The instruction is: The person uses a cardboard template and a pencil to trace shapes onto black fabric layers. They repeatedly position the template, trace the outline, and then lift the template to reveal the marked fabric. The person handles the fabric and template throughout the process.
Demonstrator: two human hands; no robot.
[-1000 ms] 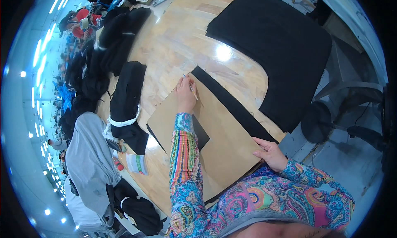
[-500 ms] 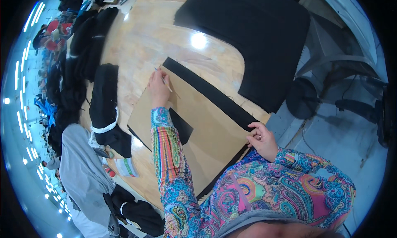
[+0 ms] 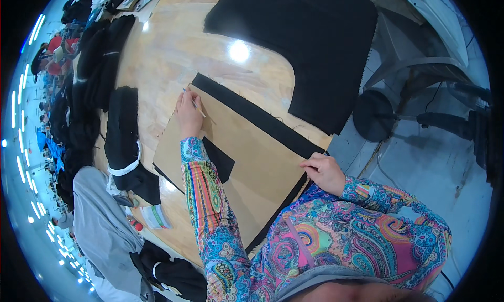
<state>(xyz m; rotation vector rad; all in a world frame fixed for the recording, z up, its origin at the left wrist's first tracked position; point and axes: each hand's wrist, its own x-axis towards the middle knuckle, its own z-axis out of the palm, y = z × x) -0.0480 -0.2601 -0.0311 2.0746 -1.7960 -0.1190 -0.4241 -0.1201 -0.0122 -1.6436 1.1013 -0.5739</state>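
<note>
A brown paper pattern sheet [image 3: 252,170] lies on black fabric [image 3: 257,113], which shows as a strip along its far edge and a thin border on the near side. A black patch [image 3: 219,160] shows within the sheet beside my left forearm. My left hand [image 3: 189,115] rests at the sheet's far left corner, fingers closed on a slim pen [image 3: 198,108] that slants across them. At the sheet's right corner, my right hand [image 3: 324,172] pinches the edge between thumb and fingers; whether the fabric is in the pinch too cannot be made out.
A large black cut fabric piece [image 3: 325,55] covers the table's far right. Black bundles [image 3: 122,128] tied with white strips line the left side. Grey cloth [image 3: 102,218] hangs at the lower left, near a small printed packet [image 3: 155,217]. A stand fan [image 3: 446,121] stands at right.
The view has shifted, so the table appears a little farther left. My right hand has turned, its fingers more curled at the sheet's corner. My left hand keeps its place with the pen.
</note>
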